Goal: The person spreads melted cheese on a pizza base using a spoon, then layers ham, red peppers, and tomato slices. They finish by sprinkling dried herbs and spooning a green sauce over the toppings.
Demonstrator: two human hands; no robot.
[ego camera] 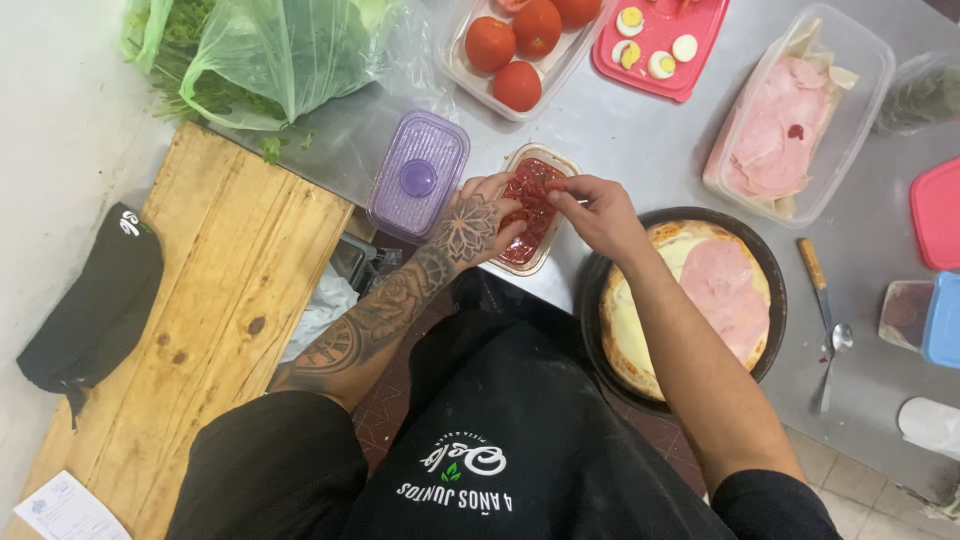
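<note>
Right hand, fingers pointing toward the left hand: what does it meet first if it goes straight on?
Probably the red pieces in the small clear rectangular tub: the right hand has its fingertips right at them. Just beyond is the tattooed left hand. Depth is unclear.

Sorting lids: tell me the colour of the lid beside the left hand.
Translucent purple lid, seen in the head view.

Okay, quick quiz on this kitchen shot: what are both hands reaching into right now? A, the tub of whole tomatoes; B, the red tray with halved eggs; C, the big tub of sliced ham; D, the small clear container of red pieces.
D: the left hand and the right hand both have their fingers in the small clear container of red pieces, which sits beside the purple lid.
</note>
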